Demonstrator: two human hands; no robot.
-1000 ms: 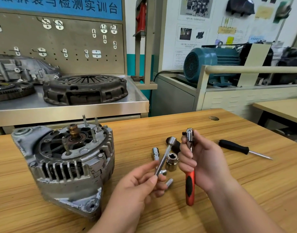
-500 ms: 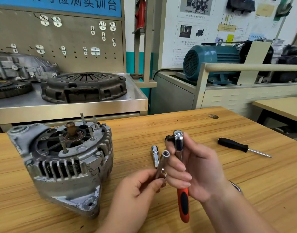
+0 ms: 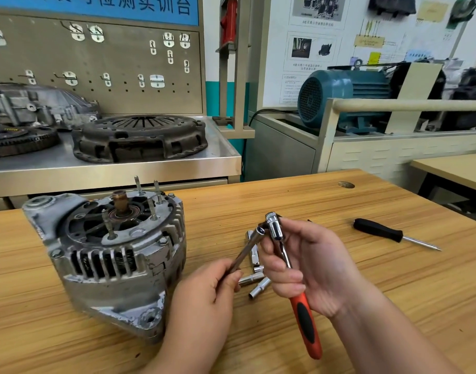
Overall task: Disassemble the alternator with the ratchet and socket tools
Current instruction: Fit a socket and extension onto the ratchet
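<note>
Extension bar [image 3: 245, 251] nearer ratchet [image 3: 274, 228]

The room is bright with soft, even light from above, so the shadow under the alternator [image 3: 115, 255] on the wooden tabletop [image 3: 366, 282] is weak. A small glare shines on the chrome head of the ratchet [image 3: 274, 229]. The wide lens bends straight lines near the edges, and the wall posters [image 3: 311, 49] look a little soft.
</note>
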